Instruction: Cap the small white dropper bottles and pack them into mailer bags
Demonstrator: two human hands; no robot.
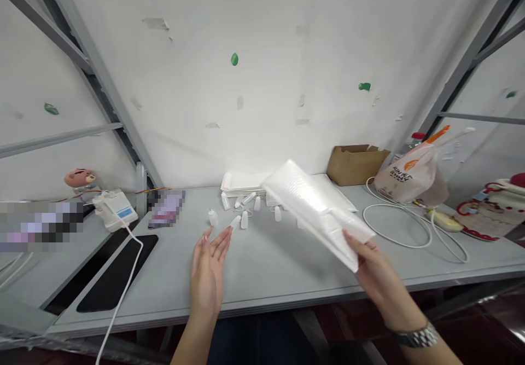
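My right hand (371,264) grips one end of a white padded mailer (315,206), which hangs tilted above the table, its far end pointing up and left. My left hand (209,269) is raised over the table with its fingers apart and nothing in it. Just beyond its fingertips lie several small white plastic pieces, some with loops, such as a tag-shaped one (244,220) and a little bottle-like one (213,217). Behind them rests a stack of white mailers (244,181). The held mailer hides part of the stack and some of the small pieces.
A cardboard box (356,165), a plastic bag (410,176) and a coiled white cable (396,244) are at the right. Toward the left lie a black pad (118,274), a white device (117,210) with a cable and a phone (167,209). Metal shelf posts flank the grey table (262,266).
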